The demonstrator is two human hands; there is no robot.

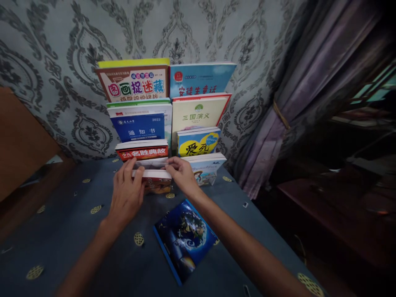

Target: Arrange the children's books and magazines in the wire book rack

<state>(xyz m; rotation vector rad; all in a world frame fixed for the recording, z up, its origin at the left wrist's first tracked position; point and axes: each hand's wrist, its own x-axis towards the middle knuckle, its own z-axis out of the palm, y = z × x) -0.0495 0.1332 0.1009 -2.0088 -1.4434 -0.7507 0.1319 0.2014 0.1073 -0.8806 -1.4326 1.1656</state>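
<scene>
My left hand (128, 185) grips the left end of a book with a dark red cover (157, 185) in the front left of the book display. My right hand (182, 173) pinches at the same book's top right corner, thumb and forefinger close together. A pale sheet or inner page (150, 163) shows between the hands, behind the book's top edge. Just behind stands a red book with white and yellow lettering (142, 152). To the right of my right hand is a light blue picture book (206, 169). A dark blue book with a globe cover (185, 239) lies flat below my hands.
Behind, books stand in two stepped columns, among them a blue booklet (139, 127), a cream book (199, 113) and a yellow-and-blue book (198, 143). A patterned wall (185, 29) backs them. A cardboard box (24, 140) is at left, a tied curtain (269, 136) at right.
</scene>
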